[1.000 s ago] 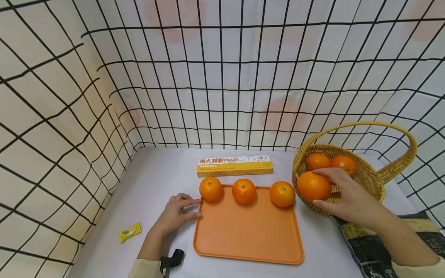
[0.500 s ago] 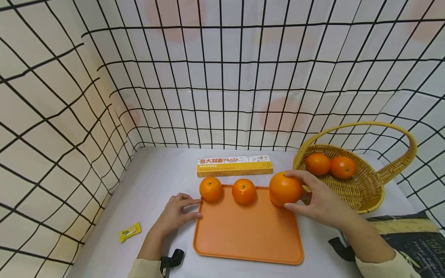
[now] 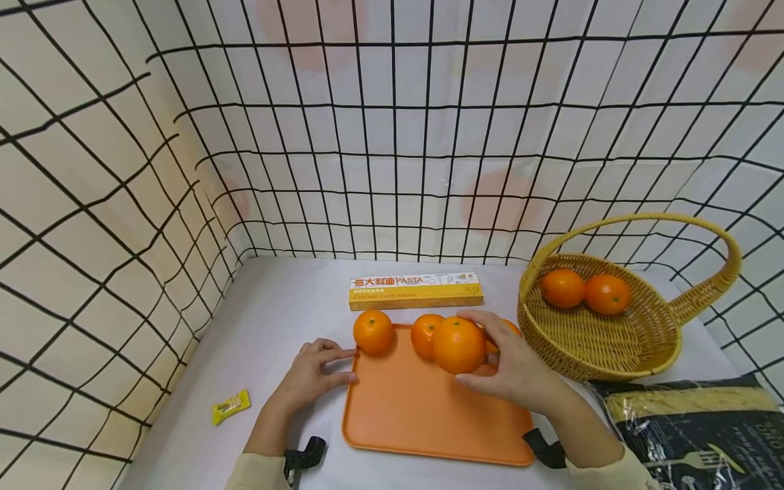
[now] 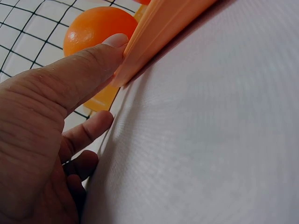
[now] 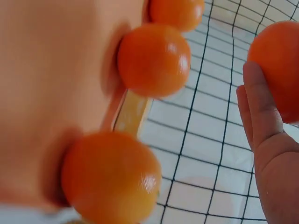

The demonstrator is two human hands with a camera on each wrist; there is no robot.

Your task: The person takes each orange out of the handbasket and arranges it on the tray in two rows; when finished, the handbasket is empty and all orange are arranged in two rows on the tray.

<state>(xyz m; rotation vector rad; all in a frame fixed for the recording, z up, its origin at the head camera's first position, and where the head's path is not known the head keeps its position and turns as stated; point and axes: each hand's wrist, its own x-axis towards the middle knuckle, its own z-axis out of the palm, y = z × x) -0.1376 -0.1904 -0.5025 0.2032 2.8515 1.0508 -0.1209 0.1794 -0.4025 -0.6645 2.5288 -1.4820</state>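
Observation:
In the head view, my right hand [image 3: 517, 371] holds an orange [image 3: 459, 345] between thumb and fingers, above the far half of an orange tray [image 3: 429, 422]. The right wrist view shows fingers against this orange [image 5: 280, 65]. Along the tray's far edge sit three more oranges: a left one [image 3: 373, 332], a middle one [image 3: 423, 333] partly covered by the held orange, and a right one [image 3: 511, 329] mostly hidden by my hand. My left hand [image 3: 309, 378] touches the tray's left edge, its thumb [image 4: 114, 42] against the tray's side in the left wrist view.
A wicker basket [image 3: 603, 344] with two oranges [image 3: 584, 292] and a tall handle stands at right. Behind the tray lies a pasta box [image 3: 416, 292]. A dark pasta bag [image 3: 698, 429] is at front right, a yellow wrapped sweet [image 3: 231, 406] at left. Black wire mesh [image 3: 392, 153] surrounds the table.
My right hand has carried the orange leftward, from over the basket, past the right-hand orange, to above the tray's middle. The left hand stays at the tray's edge.

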